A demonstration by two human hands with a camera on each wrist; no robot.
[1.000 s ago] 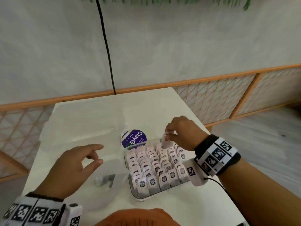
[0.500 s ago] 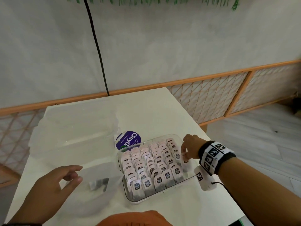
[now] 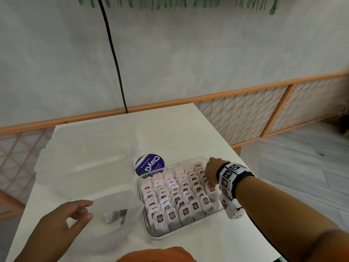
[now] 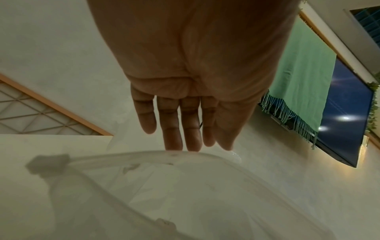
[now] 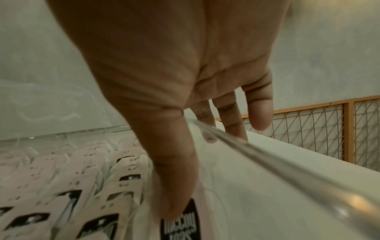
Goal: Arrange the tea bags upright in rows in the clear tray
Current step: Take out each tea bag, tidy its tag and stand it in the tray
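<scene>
The clear tray (image 3: 190, 160) sits on the white table, filled with several rows of upright pink tea bags (image 3: 170, 195). My right hand (image 3: 211, 172) is at the tray's right wall and holds a tea bag (image 3: 210, 189) that stands a little higher than its row. In the right wrist view the thumb (image 5: 176, 186) lies on that tea bag (image 5: 179, 224) inside the tray rim (image 5: 287, 164), with the other fingers beyond the rim. My left hand (image 3: 75, 212) hovers open at the near left and holds nothing. Its fingertips (image 4: 174, 144) are at a clear bag's rim (image 4: 205, 155).
A large clear plastic bag (image 3: 85, 167) covers the table's left half, with one tea bag (image 3: 115, 216) inside. A purple round label (image 3: 150, 164) lies behind the tray. The table's right edge (image 3: 236, 148) runs close to the tray. A black cable (image 3: 113, 53) hangs on the wall.
My right hand carried the tea bag from the tray's far side to its right wall and lowered it in. The left hand drew back toward me.
</scene>
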